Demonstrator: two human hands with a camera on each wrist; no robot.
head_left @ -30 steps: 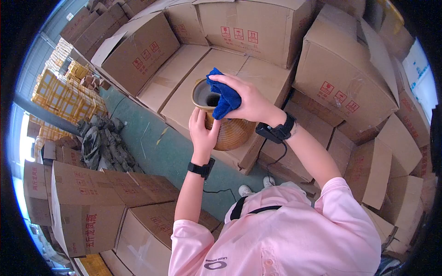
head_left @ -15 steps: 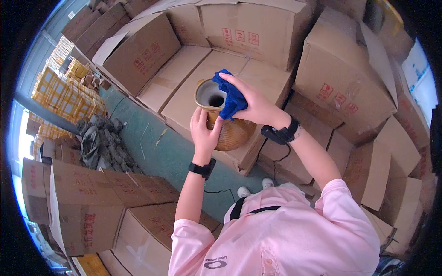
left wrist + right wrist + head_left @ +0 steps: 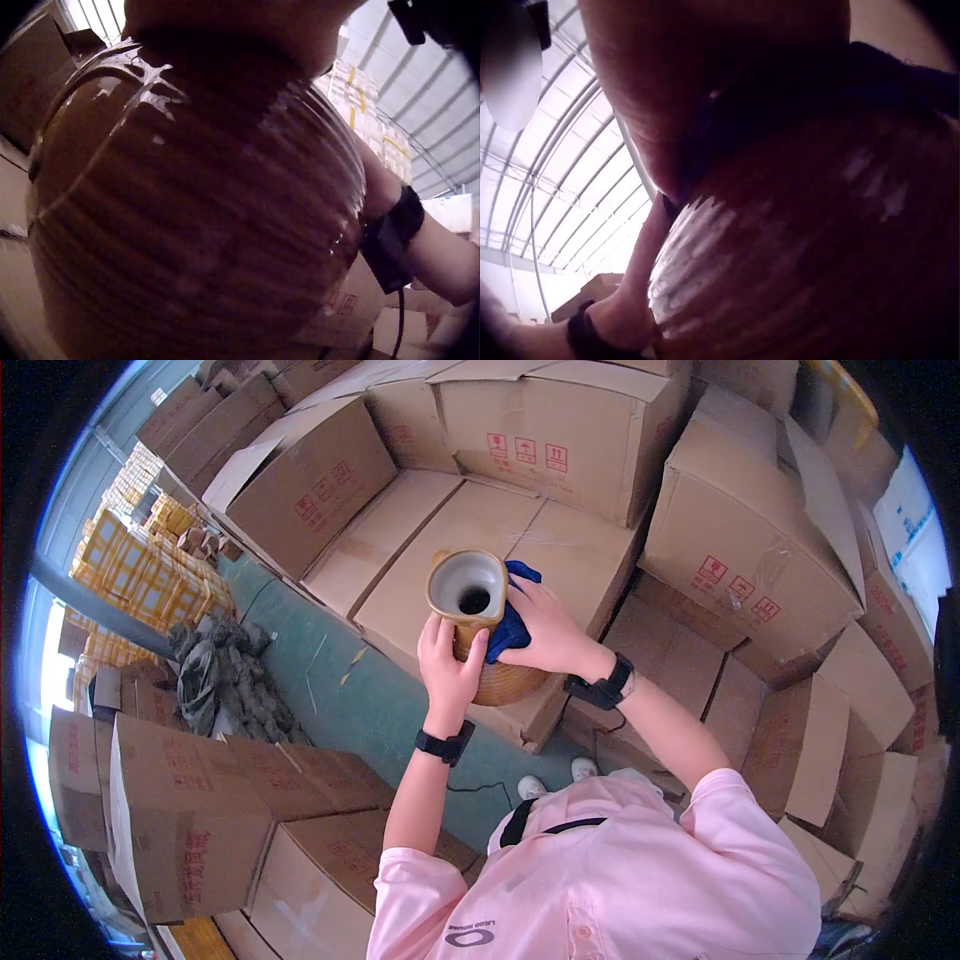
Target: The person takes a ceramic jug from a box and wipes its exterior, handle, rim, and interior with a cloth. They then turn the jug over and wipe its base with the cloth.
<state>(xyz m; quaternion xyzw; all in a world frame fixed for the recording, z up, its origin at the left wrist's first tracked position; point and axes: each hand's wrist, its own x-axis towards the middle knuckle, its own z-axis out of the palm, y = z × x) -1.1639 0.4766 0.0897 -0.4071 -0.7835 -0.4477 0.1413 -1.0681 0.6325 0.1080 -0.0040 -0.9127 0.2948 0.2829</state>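
A brown glazed jug with a ribbed round body stands on a cardboard box in the head view. Its wide mouth with a pouring lip faces up, grey inside with a dark hole. With fingers and thumb around the neck, my left hand grips the jug just below the rim. On the other side, my right hand holds a crumpled blue cloth against the neck and shoulder. The shiny ribbed jug body fills most of the left wrist view. Dark blue cloth lies along the jug in the right wrist view.
Cardboard boxes with red marks form a wall behind the box top. More boxes stack at the right, some with raised flaps, and others at the lower left. A dark bundle lies on the green floor.
My right hand has moved the blue cloth from over the mouth's rim down to the outside of the neck. The jug's mouth shows fully now. My left hand keeps its hold on the neck.
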